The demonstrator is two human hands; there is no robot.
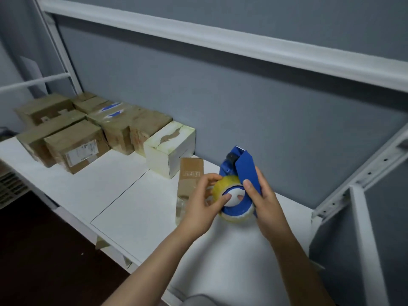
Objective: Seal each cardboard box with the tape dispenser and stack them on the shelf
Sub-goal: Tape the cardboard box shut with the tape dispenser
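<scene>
While the right hand (265, 199) grips the blue dispenser (245, 168) and the left hand (203, 204) pinches its tape roll (227, 182), the brown box (191, 171) lies flat on the shelf (123, 191) just left of them, long side running near to far, closest to the left hand.

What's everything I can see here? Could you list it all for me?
shelf: one, white, against a grey wall
brown cardboard boxes: about seven, brown, clustered at the shelf's left end
white box: one, white with a torn top, right of the brown ones
small box: one, brown, just right of the white box
tape dispenser: one, blue, held above the shelf
tape roll: one, yellowish, on the dispenser
left hand: one, pinches the tape roll
right hand: one, grips the tape dispenser
</scene>
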